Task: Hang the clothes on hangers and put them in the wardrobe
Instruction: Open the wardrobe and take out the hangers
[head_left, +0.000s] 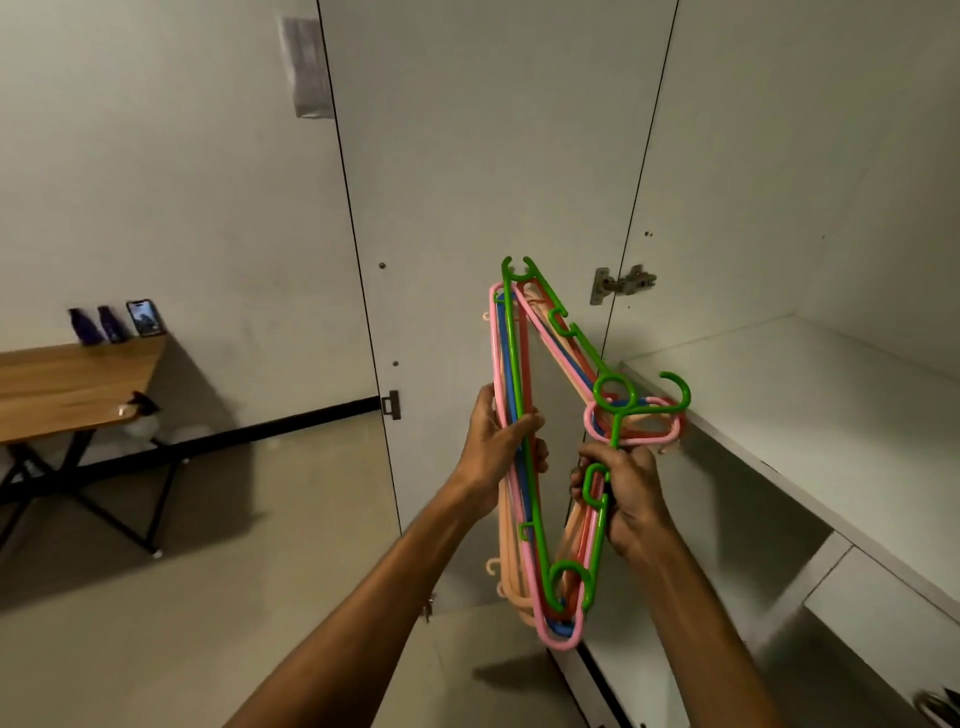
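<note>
**Setting: a room in a home, at the wardrobe**

We record a domestic room. Evidence: a white wardrobe (779, 182) stands with its door (493, 156) swung open on a metal hinge (621, 283), and there is a white shelf (831, 415) inside. A bundle of coloured plastic hangers (511, 364) is in front of it. At left, a wooden table (67, 384) on black crossed legs stands against a plain wall. It carries two purple bottles (85, 326) and a propped-up phone (144, 317). We also note black skirting (291, 423) and a pale floor.

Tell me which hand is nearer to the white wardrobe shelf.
Right. The right hand grips the bundle of hangers just left of the shelf and its front edge; the left hand grips the same bundle farther left, in front of the wardrobe door.
</note>
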